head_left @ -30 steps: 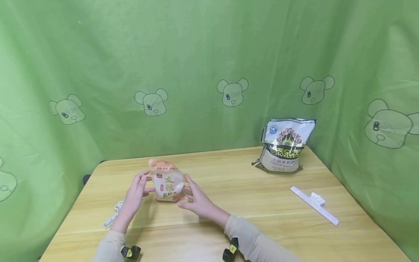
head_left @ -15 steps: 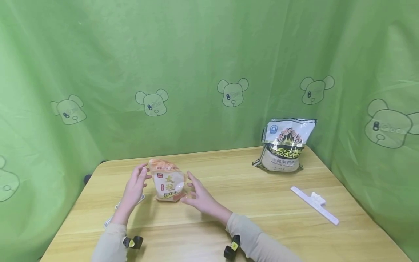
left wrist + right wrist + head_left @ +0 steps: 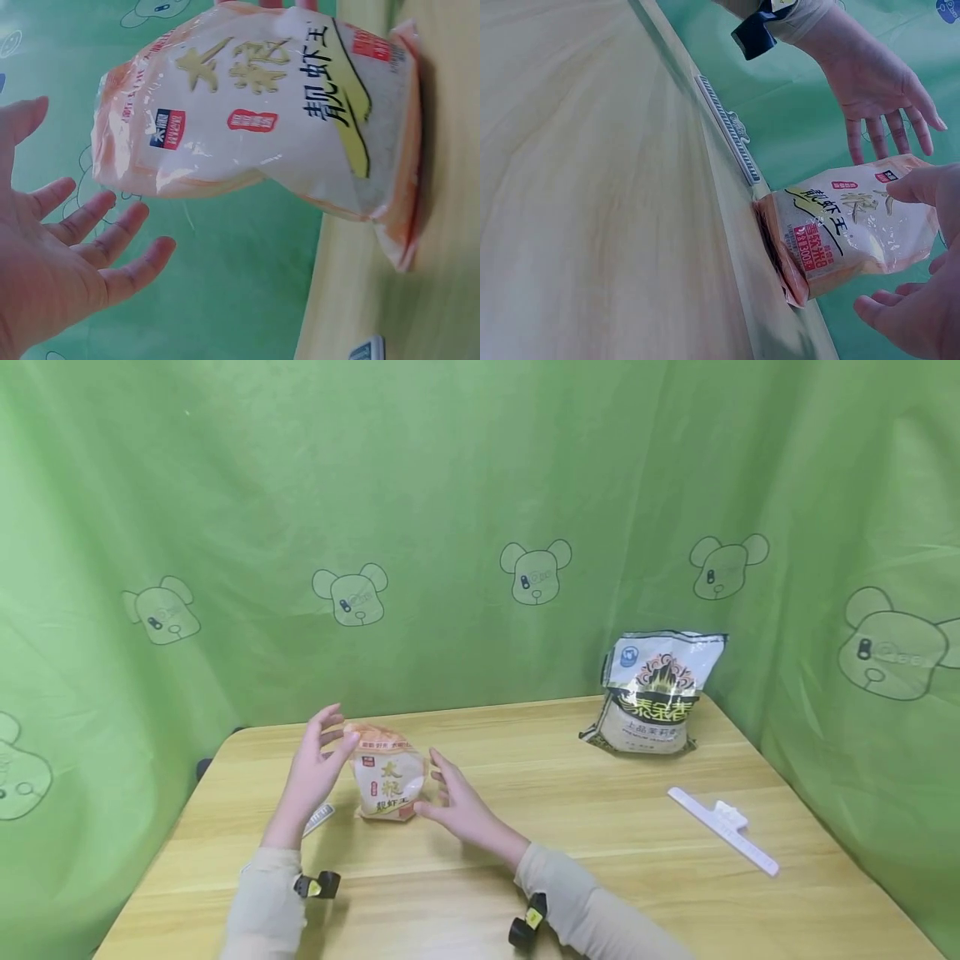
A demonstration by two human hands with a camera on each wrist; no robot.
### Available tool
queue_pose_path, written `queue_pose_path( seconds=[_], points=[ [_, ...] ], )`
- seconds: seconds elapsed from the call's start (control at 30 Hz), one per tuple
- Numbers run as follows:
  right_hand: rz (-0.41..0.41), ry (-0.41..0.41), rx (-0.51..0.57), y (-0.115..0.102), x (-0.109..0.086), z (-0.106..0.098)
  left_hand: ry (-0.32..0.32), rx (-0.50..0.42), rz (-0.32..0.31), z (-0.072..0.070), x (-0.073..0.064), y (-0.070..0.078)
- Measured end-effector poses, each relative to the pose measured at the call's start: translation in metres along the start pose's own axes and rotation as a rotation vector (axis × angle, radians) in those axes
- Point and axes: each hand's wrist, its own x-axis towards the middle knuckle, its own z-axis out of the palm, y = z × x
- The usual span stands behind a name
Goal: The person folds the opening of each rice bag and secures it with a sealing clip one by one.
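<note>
We see a small rice pouch [image 3: 387, 779] standing upright on the wooden surface [image 3: 570, 827], left of centre, between two hands. The left hand [image 3: 313, 768] is raised just beside the pouch's upper left corner, fingers spread and relaxed; from the left wrist view there is a clear gap between its fingers and the pouch, so it holds nothing. The right hand [image 3: 455, 804] sits low at the pouch's right side, fingers loosely spread, fingertips near the lower edge; we cannot tell whether they touch it. Both forearms wear pale sleeves.

The pouch is translucent, with white grains inside, orange edging, a yellow-green band and dark Chinese lettering.

A white sealing clip [image 3: 318, 819] lies on the surface just left of the pouch, partly hidden behind the left hand.
</note>
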Motion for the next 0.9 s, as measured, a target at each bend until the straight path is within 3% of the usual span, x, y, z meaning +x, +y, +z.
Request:
queue_pose_path(
  seconds=[0.4,0.67,0.9],
  points=[
    [-0.007,0.04,0.016,-0.001,0.006,0.006,-0.031,0.202,0.1,0.009,0.01,0.006],
    [-0.02,0.029,0.057,-0.028,-0.002,0.003,-0.068,0.217,0.11,0.018,0.014,0.006],
    [0.011,0.054,0.036,-0.007,0.007,0.011,-0.037,0.271,0.187,0.028,0.015,0.006]
  ],
)
